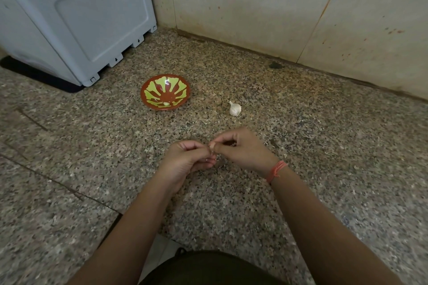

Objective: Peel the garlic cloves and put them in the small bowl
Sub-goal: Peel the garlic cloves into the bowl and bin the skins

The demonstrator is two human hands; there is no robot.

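Both our forearms reach in from the lower edge and converge. Our left hand (187,157) lies palm-up, fingers curled inward. Our right hand (243,148) is knuckles-up, thumb and forefinger pinched. The fingertips of both hands meet on a garlic clove (212,145), mostly hidden.

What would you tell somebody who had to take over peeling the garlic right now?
Left hand and right hand: both pinch one small clove between them; it is mostly hidden.
Bowl: beyond the hands. A pale bit inside may be a peeled clove.
Garlic bulb: lies right of the bowl, apart from it.
Done: perhaps one clove.
Left: finish this clove, put it in the bowl, then work through the bulb.
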